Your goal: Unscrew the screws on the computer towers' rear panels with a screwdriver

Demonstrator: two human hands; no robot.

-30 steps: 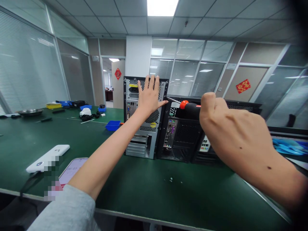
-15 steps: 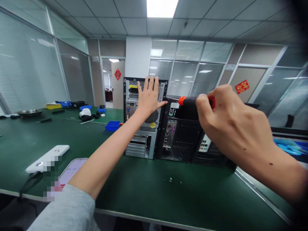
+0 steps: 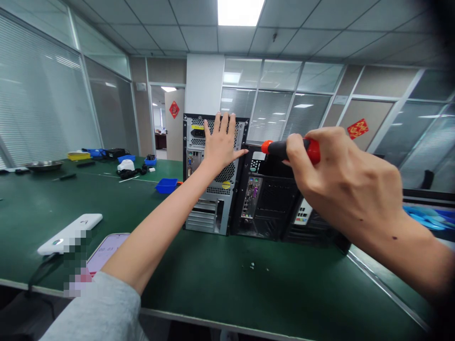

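Observation:
A computer case [image 3: 209, 218] stands upright on the table, its back panel with vents and ports facing me. Flat against the upper part of that panel lies my left hand [image 3: 221, 147], fingers spread. My right hand [image 3: 341, 166] is closed round a red and black screwdriver [image 3: 277, 148]. The screwdriver's thin shaft points left, its end at the right edge of the case's back, close to my left thumb; whether it sits in a screw is too small to tell. Several tiny bits, perhaps screws [image 3: 252, 265], lie on the table in front.
Right of the case stand a black computer case [image 3: 272, 201] and another [image 3: 307, 229]. A blue tray [image 3: 166, 185] is left of it. A white power bank [image 3: 71, 233] and a phone [image 3: 106, 248] lie near me on the green table [image 3: 213, 279]. A metal dish [image 3: 44, 166] sits far left.
My right hand has turned slightly on the screwdriver handle, the thumb shifting a little left. The left hand stays in place on the case.

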